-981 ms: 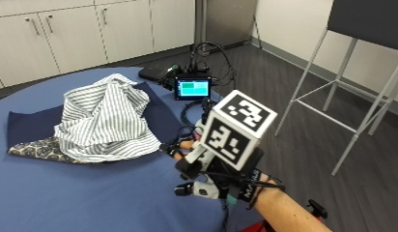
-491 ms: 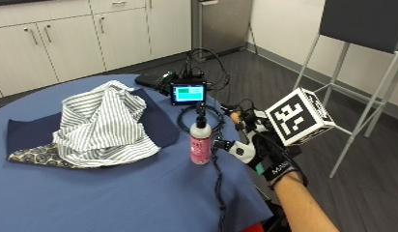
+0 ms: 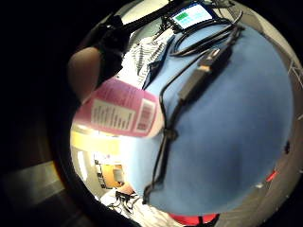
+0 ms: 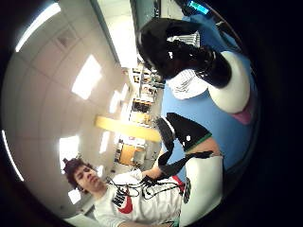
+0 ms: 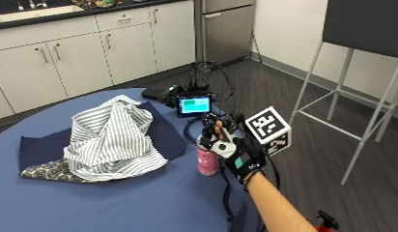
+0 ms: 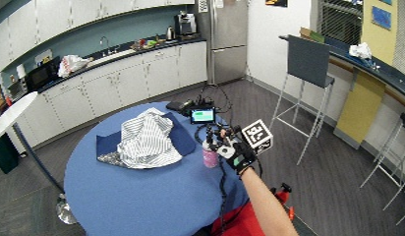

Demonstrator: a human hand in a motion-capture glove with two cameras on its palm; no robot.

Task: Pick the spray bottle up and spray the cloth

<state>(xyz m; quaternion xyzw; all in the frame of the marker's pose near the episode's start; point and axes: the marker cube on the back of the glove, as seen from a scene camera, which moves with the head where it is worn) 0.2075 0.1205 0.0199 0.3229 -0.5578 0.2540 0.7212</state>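
A pink spray bottle (image 5: 206, 160) with a black spray head (image 5: 206, 126) stands upright on the round blue table (image 5: 121, 203), just right of the cloth. My gloved right hand (image 5: 235, 151) is at the bottle's right side, its fingers curled round the neck and head. The bottle's pink labelled body (image 3: 120, 113) shows close to the palm, and the black spray head (image 4: 175, 42) appears in the thumb side view. The cloth is a striped white shirt (image 5: 112, 137) heaped on a dark navy cloth (image 5: 168, 137), with a patterned piece (image 5: 48, 170) at its near left.
A small lit screen (image 5: 194, 105) with a tangle of black cables (image 5: 208, 79) sits at the table's far edge behind the bottle. One cable (image 3: 165, 137) runs across the table toward me. A tall stool (image 5: 363, 72) stands on the floor to the right.
My hand has come in from the right of the bottle, and its fingers now curl round the neck and spray head. The bottle still stands in the same spot.
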